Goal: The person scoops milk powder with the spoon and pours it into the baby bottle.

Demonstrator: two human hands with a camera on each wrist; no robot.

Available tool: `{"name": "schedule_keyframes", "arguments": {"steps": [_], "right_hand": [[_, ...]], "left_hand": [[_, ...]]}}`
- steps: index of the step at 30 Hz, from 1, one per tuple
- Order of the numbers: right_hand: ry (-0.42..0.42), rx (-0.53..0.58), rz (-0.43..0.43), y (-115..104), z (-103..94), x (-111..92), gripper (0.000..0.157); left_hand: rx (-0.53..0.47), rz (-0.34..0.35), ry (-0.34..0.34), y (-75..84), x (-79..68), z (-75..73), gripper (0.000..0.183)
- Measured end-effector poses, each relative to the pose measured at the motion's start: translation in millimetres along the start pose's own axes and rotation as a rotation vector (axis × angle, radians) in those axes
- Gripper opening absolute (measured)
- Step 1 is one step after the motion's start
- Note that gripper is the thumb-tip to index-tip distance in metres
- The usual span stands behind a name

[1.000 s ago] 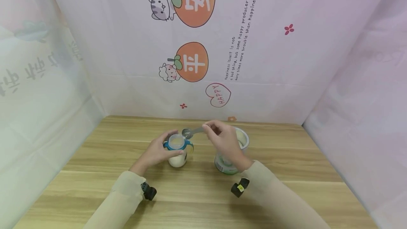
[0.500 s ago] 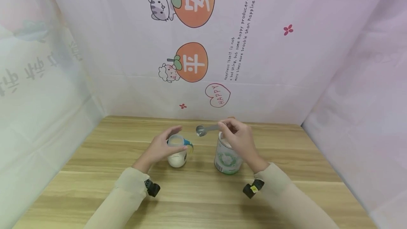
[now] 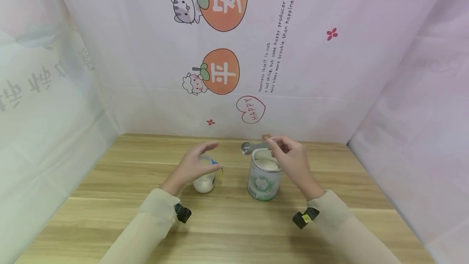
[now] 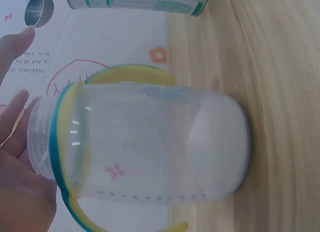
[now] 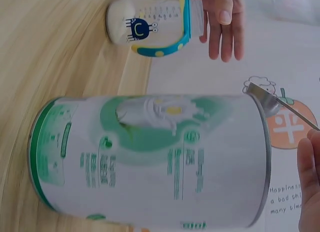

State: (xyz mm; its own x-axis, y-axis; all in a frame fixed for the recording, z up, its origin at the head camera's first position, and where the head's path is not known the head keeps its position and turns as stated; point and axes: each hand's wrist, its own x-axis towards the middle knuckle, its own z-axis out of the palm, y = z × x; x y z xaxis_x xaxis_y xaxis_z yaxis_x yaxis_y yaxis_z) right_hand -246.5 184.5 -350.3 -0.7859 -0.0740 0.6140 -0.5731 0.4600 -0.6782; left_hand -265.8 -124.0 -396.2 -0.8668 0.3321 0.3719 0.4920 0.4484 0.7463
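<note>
A clear baby bottle (image 3: 204, 185) with blue and yellow handles stands uncapped on the table, white powder in its bottom as seen in the left wrist view (image 4: 215, 147). My left hand (image 3: 192, 169) is spread beside and above the bottle's neck, thumb and fingers apart, not gripping it. With thumb and fingers, my right hand (image 3: 293, 161) pinches the handle of a metal measuring spoon (image 3: 246, 148). The spoon's bowl is just above and left of the rim of an open white and green milk powder tin (image 3: 262, 185). Pale powder shows inside that tin.
The wood-grain table (image 3: 227, 231) reaches back to a printed white cloth (image 3: 300, 113) hanging behind it. More cloth hangs on the left and right sides. Bottle and tin stand a short gap apart.
My right hand has carried the spoon rightward from beside the bottle's mouth to above the tin's rim. My left hand has loosened from the bottle and shifted slightly right; bottle and tin stay put.
</note>
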Motion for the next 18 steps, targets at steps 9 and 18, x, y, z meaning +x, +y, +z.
{"name": "schedule_keyframes", "arguments": {"steps": [9, 18], "right_hand": [[0.031, -0.053, 0.011, 9.4, -18.5, -4.4, 0.019], [0.058, -0.084, 0.000, -12.8, -31.2, -12.1, 0.011]], "left_hand": [[0.049, 0.120, 0.014, 9.0, 8.1, 5.2, 0.064], [0.035, 0.164, -0.028, 29.1, 15.5, 22.1, 0.064]]}}
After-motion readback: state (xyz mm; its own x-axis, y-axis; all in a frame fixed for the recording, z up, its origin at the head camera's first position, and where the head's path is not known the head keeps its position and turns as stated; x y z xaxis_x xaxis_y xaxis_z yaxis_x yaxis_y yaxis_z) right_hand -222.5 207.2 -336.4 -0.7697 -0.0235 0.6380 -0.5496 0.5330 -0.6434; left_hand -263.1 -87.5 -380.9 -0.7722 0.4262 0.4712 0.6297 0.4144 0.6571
